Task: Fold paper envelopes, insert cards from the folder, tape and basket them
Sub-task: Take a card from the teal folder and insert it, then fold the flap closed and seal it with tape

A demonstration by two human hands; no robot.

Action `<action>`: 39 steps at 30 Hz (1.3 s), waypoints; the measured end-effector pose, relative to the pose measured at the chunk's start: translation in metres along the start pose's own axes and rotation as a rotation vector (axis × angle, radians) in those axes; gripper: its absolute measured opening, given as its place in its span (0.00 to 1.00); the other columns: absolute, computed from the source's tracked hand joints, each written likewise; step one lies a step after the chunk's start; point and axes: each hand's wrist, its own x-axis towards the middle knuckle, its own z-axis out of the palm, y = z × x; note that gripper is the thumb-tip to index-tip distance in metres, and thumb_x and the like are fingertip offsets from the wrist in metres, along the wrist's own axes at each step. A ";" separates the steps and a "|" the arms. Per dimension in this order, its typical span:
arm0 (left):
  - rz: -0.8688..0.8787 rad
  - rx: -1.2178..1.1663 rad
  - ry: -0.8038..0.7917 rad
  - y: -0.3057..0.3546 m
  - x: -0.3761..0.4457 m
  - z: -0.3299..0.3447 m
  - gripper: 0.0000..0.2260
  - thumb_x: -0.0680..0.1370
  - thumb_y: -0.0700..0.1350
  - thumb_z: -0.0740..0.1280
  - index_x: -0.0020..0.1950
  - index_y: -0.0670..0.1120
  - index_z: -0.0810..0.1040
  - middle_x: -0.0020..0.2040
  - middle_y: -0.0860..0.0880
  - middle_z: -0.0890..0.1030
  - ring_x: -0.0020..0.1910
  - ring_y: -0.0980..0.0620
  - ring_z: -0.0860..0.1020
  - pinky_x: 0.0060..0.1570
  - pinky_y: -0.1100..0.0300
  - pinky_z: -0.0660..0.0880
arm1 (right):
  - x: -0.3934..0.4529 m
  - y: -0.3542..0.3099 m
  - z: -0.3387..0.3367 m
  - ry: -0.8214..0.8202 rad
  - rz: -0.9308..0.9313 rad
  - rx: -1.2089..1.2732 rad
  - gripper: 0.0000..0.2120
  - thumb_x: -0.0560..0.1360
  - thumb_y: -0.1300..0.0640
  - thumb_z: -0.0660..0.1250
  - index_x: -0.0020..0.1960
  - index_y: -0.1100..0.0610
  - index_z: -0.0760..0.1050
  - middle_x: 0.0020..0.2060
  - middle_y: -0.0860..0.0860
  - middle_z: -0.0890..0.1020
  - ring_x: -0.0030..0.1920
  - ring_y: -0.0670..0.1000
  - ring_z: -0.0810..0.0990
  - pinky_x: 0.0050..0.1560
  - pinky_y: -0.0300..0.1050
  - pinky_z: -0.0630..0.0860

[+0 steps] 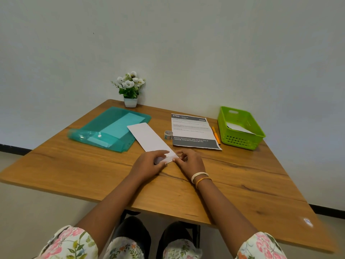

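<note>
A long white paper strip [147,137] lies diagonally on the wooden table [74,165], its near end turned up in a small fold. My left hand [149,163] presses that near end with its fingers laid over the fold. My right hand [190,161] pinches the paper's near right corner with its fingertips. A teal transparent folder [112,128] with pale cards inside lies at the back left. A small roll of tape [168,135] stands just right of the strip. A green basket [240,128] at the back right holds a white envelope.
A printed instruction sheet [192,131] lies between the tape and the basket, with an orange pen [216,135] along its right edge. A small white pot of artificial flowers [130,90] stands at the table's back edge against the wall.
</note>
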 end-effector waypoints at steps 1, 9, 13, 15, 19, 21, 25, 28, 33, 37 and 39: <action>0.013 0.003 -0.007 0.001 0.000 0.000 0.16 0.76 0.50 0.69 0.65 0.56 0.78 0.62 0.54 0.80 0.58 0.55 0.77 0.55 0.59 0.75 | -0.001 0.000 0.001 0.005 -0.026 -0.041 0.12 0.72 0.48 0.71 0.54 0.48 0.81 0.44 0.47 0.80 0.44 0.46 0.77 0.44 0.44 0.78; 0.098 0.294 -0.188 -0.008 -0.005 0.000 0.17 0.82 0.53 0.57 0.72 0.60 0.68 0.74 0.57 0.67 0.74 0.56 0.63 0.73 0.54 0.57 | -0.019 -0.004 0.006 -0.055 -0.337 -0.156 0.13 0.76 0.49 0.64 0.56 0.50 0.82 0.56 0.47 0.83 0.55 0.48 0.80 0.54 0.44 0.77; 0.200 0.419 -0.317 -0.008 -0.015 -0.011 0.21 0.83 0.56 0.49 0.77 0.59 0.55 0.77 0.60 0.54 0.77 0.61 0.50 0.74 0.55 0.44 | -0.016 0.002 0.001 -0.076 -0.273 -0.141 0.14 0.77 0.48 0.63 0.59 0.49 0.80 0.59 0.44 0.81 0.60 0.44 0.78 0.60 0.42 0.75; 0.207 0.480 -0.346 -0.011 -0.018 -0.015 0.23 0.83 0.58 0.47 0.78 0.58 0.50 0.78 0.59 0.51 0.77 0.61 0.47 0.74 0.55 0.42 | -0.013 0.006 0.001 -0.057 -0.225 -0.144 0.14 0.77 0.48 0.63 0.59 0.49 0.80 0.59 0.44 0.81 0.60 0.44 0.78 0.61 0.43 0.74; 0.186 0.517 -0.360 -0.013 -0.022 -0.018 0.25 0.82 0.60 0.45 0.78 0.57 0.48 0.78 0.58 0.49 0.77 0.60 0.46 0.74 0.53 0.42 | -0.011 0.008 0.001 -0.042 -0.188 -0.159 0.14 0.76 0.49 0.64 0.60 0.50 0.80 0.58 0.45 0.81 0.59 0.45 0.79 0.60 0.44 0.75; 0.184 0.515 -0.352 -0.013 -0.024 -0.018 0.25 0.82 0.60 0.46 0.78 0.57 0.48 0.78 0.58 0.49 0.77 0.59 0.46 0.75 0.53 0.42 | -0.012 0.007 0.001 -0.054 -0.194 -0.159 0.14 0.77 0.49 0.64 0.60 0.50 0.79 0.59 0.46 0.81 0.60 0.45 0.78 0.61 0.44 0.75; 0.151 0.426 -0.279 -0.012 -0.020 -0.015 0.24 0.82 0.59 0.51 0.77 0.57 0.57 0.77 0.58 0.57 0.76 0.59 0.53 0.74 0.51 0.47 | -0.012 0.007 0.002 -0.062 -0.190 -0.153 0.14 0.77 0.49 0.64 0.60 0.50 0.79 0.59 0.46 0.81 0.60 0.45 0.78 0.62 0.43 0.74; 0.126 0.328 -0.131 -0.012 -0.011 -0.010 0.19 0.81 0.53 0.59 0.72 0.54 0.70 0.72 0.55 0.70 0.72 0.57 0.65 0.72 0.53 0.57 | -0.010 0.005 0.002 -0.021 -0.182 -0.149 0.13 0.76 0.49 0.65 0.58 0.51 0.81 0.55 0.47 0.83 0.55 0.47 0.80 0.57 0.43 0.76; 0.086 0.152 0.109 0.001 0.015 -0.001 0.14 0.79 0.49 0.62 0.62 0.49 0.80 0.62 0.51 0.80 0.61 0.52 0.75 0.63 0.54 0.69 | 0.000 -0.009 0.007 0.099 -0.177 -0.146 0.11 0.76 0.50 0.64 0.53 0.53 0.82 0.46 0.50 0.84 0.46 0.50 0.79 0.45 0.46 0.78; -0.017 0.218 0.135 -0.003 0.034 0.006 0.15 0.80 0.49 0.61 0.66 0.49 0.76 0.68 0.49 0.75 0.68 0.51 0.70 0.70 0.49 0.63 | 0.023 -0.021 0.011 0.197 -0.184 -0.152 0.09 0.75 0.55 0.65 0.50 0.56 0.83 0.44 0.53 0.84 0.46 0.53 0.79 0.46 0.49 0.78; -0.065 0.330 0.100 -0.008 0.037 0.011 0.18 0.81 0.51 0.59 0.69 0.49 0.73 0.73 0.49 0.70 0.73 0.51 0.64 0.72 0.48 0.57 | 0.041 -0.026 0.013 0.181 -0.180 -0.180 0.09 0.76 0.57 0.64 0.51 0.57 0.82 0.46 0.55 0.83 0.48 0.54 0.78 0.48 0.49 0.77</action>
